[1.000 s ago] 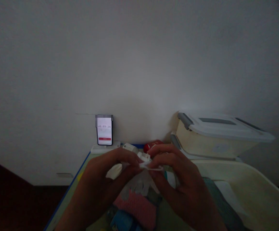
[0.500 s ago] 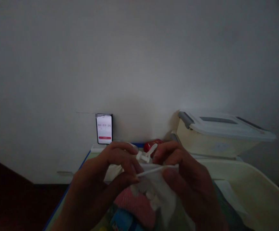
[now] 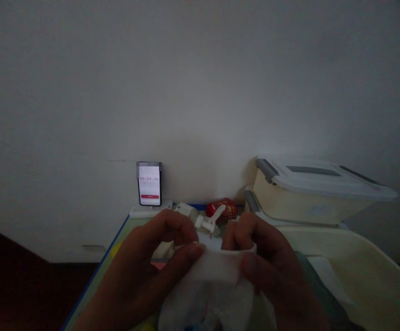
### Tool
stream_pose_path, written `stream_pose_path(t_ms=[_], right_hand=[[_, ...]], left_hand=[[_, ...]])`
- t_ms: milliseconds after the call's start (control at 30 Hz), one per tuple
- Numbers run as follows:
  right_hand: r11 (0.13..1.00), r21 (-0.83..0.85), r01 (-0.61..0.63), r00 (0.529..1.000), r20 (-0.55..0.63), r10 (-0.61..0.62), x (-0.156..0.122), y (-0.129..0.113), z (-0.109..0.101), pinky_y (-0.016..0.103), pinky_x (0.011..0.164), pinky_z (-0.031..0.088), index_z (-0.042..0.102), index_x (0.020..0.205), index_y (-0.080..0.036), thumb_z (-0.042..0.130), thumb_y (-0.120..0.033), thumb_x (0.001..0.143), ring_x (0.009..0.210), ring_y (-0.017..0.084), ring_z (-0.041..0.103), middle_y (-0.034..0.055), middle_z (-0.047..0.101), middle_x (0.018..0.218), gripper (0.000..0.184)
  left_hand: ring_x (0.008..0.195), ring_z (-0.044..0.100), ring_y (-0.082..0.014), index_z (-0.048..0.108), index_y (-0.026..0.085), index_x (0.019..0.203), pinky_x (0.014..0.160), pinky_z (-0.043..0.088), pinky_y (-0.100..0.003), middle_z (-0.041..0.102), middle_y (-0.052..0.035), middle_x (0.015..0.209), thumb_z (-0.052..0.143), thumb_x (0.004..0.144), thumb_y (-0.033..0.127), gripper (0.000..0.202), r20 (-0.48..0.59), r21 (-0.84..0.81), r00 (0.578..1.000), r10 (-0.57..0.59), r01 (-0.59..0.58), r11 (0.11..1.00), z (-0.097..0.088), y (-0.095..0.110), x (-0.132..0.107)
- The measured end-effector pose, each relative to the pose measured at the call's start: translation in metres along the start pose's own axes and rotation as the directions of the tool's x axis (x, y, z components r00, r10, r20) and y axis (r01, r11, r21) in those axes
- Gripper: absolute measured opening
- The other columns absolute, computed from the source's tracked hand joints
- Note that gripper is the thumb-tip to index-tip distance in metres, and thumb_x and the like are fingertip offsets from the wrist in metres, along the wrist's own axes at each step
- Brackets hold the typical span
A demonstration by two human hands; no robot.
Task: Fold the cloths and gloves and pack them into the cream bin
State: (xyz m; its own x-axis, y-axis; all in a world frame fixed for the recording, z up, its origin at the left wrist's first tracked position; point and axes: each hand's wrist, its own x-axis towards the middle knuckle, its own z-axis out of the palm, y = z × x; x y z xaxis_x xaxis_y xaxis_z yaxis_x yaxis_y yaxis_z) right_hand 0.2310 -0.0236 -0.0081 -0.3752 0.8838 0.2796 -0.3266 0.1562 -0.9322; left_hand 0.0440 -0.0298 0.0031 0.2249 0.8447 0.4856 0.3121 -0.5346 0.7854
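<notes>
A thin white, see-through bag (image 3: pixel 217 276) hangs in front of me, its rim held by both hands. My left hand (image 3: pixel 158 257) pinches the left part of the rim between thumb and fingers. At the right end of the rim, my right hand (image 3: pixel 269 257) grips it, thumb outside and fingers curled over the edge. Blurred coloured shapes show through the lower bag; I cannot make them out. Just behind the rim is a white plastic piece with a slanted tab (image 3: pixel 209 223).
A phone showing a timer (image 3: pixel 149 184) stands on a white base (image 3: pixel 141 211) by the wall. A red patterned can-like object (image 3: pixel 225 209) lies at the table's back. On the right are a lidded storage box (image 3: pixel 310 197) and an open cream bin (image 3: pixel 368 257).
Both hands have shifted a little, and the bag's body has spread out below the rim, covering the pink and blue things seen before. The red object shows more fully.
</notes>
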Motion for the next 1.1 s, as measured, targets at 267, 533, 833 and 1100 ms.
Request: stream_pose_path(t_ms=[267,533,833,1100], right_hand=[[0.880,-0.455,-0.138,0.990,-0.101,0.103,0.009,-0.002,-0.007,0.018,0.043,0.031,0.055,0.076,-0.021,0.058,-0.037,0.083,0.049,0.007,0.040,-0.0055,0.047,0.059,0.017],[0.720,-0.694,0.011,1.000,0.012,-0.003,0.007,-0.003,-0.009,0.020,0.046,0.037,0.061,0.074,-0.021,0.060,-0.030,0.081,0.053,0.009,0.049,-0.0043,0.056,0.060,0.012],[0.763,-0.646,0.032,0.992,-0.070,-0.101,0.009,-0.004,-0.015,0.028,0.066,0.045,0.053,0.066,-0.020,0.052,-0.037,0.087,0.072,0.015,0.054,0.0001,0.057,0.070,0.026],[0.790,-0.611,0.046,0.984,-0.110,-0.142,0.012,0.000,-0.020,0.029,0.076,0.047,0.056,0.078,-0.022,0.053,-0.036,0.087,0.095,0.018,0.057,0.0036,0.061,0.100,0.017]], left_hand=[[0.066,0.058,-0.0111,0.061,0.021,0.080,0.059,0.044,-0.020,0.062,0.0014,0.072,0.052,0.087,0.022,0.011,0.068,0.281,0.997,0.022,-0.040,0.959,0.000,-0.001,0.011],[0.066,0.053,-0.0119,0.056,0.018,0.070,0.061,0.042,-0.021,0.056,0.0010,0.069,0.050,0.088,0.021,0.019,0.119,0.330,0.992,0.046,-0.084,0.940,0.000,-0.006,0.014],[0.086,0.058,-0.0142,0.059,0.019,0.077,0.076,0.047,-0.024,0.060,-0.0035,0.093,0.054,0.087,0.025,0.012,0.169,0.338,0.986,0.008,-0.065,0.939,0.002,-0.016,0.014],[0.070,0.065,-0.0139,0.061,0.021,0.083,0.063,0.050,-0.021,0.068,0.0007,0.076,0.053,0.087,0.033,0.016,0.202,0.308,0.965,-0.165,0.098,0.946,0.000,-0.016,0.013]])
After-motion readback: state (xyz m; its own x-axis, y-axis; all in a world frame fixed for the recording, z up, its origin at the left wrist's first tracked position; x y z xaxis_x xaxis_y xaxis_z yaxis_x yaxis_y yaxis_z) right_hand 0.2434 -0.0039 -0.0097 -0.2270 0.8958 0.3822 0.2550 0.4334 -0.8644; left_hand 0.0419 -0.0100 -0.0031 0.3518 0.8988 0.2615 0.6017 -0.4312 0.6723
